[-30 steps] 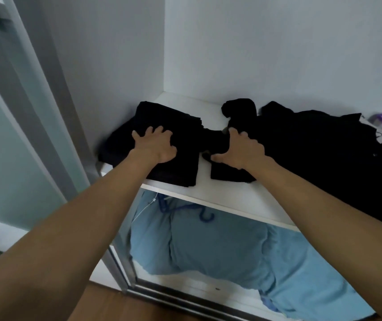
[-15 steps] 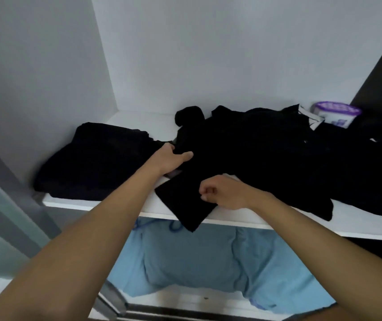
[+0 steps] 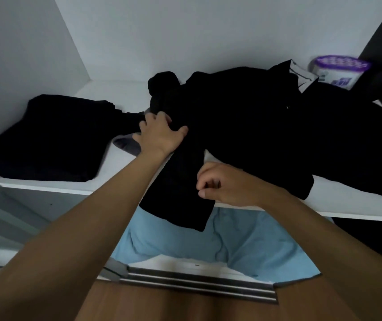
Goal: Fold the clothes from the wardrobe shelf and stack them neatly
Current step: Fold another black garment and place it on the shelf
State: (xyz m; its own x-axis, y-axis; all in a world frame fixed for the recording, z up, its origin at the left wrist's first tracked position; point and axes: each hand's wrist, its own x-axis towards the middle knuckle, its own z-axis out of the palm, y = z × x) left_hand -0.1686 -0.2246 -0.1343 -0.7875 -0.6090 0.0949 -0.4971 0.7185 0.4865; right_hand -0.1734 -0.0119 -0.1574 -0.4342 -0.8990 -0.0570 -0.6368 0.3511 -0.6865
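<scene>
Head view of the white wardrobe shelf (image 3: 125, 165). We see the left hand (image 3: 160, 135) on a loose black garment (image 3: 178, 195), its fingers (image 3: 153, 117) curled into the cloth and grasping it. The right hand (image 3: 224, 185) is at the shelf's front edge, its fingers (image 3: 208, 174) clenched in a pinch on the same garment's side. The garment's lower end hangs over the edge. We note a folded black stack (image 3: 51, 140) at left, an unfolded black heap (image 3: 273, 126) at right, a purple-lidded tub (image 3: 338, 70) behind it, and blue bedding (image 3: 243, 246) below.
</scene>
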